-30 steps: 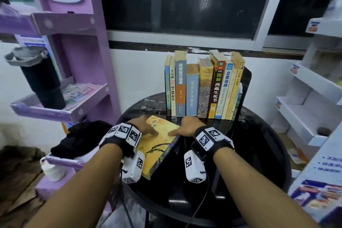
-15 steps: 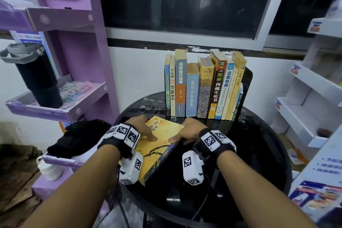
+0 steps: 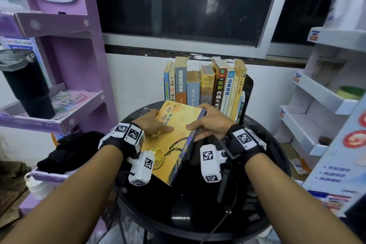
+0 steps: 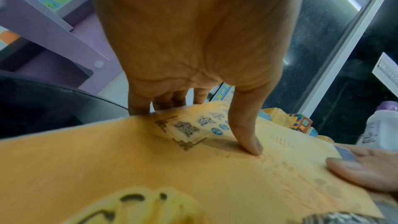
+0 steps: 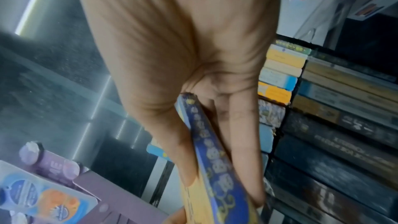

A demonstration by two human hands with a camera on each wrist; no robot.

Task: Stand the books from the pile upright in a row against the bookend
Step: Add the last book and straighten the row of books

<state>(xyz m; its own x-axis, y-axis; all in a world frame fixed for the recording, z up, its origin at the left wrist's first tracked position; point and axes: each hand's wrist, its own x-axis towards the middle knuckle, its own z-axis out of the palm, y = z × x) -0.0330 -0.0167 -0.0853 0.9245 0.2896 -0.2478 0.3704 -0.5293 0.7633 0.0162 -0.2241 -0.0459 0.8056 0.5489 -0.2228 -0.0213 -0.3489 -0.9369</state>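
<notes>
Paperback (image 3: 174, 138) in both hands, raised off the round glossy black table (image 3: 263, 194), front edge tipped up toward the row (image 3: 206, 85). Cover matte yellow-orange, printed with dark characters in a boxed panel, small blue dots, and a pale bead-string motif near the lower end. Spine dark blue with gold ornament, facing right. Corners look slightly worn.

Left hand (image 3: 152, 123): thumb (image 4: 247, 135) pressed flat on the cover beside the title panel, the other fingers curled over the book's left edge and out of sight beneath it. Right hand (image 3: 212, 123): thumb on the cover, fingers (image 5: 243, 142) along the underside, spine pinched between them; the right wrist view shows the blue spine running through the grip.

Row of upright books stands just behind the hands, mostly yellowed paperbacks with blue, orange and black spines, leaning rightward against a thin black bookend (image 3: 248, 89). Their spines mirror in the table's surface.

Purple shelf (image 3: 83, 61) at left holds a black tumbler (image 3: 29, 87).
</notes>
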